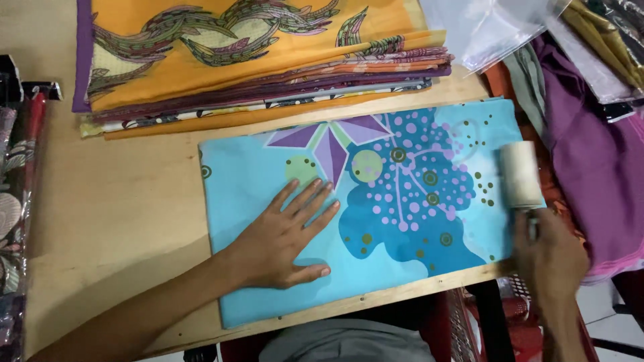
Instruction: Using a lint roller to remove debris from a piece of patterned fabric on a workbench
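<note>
A folded light-blue cloth (255, 167) with purple, dark-blue and green patterns lies flat on the wooden table (121, 201). My left hand (285, 238) rests palm down on its left half, fingers spread. At the cloth's right edge, my right hand (553, 258) grips the handle of a lint roller (521, 175). The roller's white drum lies on the cloth and looks blurred.
A stack of folded cloths (255, 60), orange on top, sits at the back of the table. Clear plastic bags (483, 27) and purple and olive fabrics (597, 154) pile up on the right. Wrapped cloth (13, 201) stands at the left edge. A red crate (516, 315) is below.
</note>
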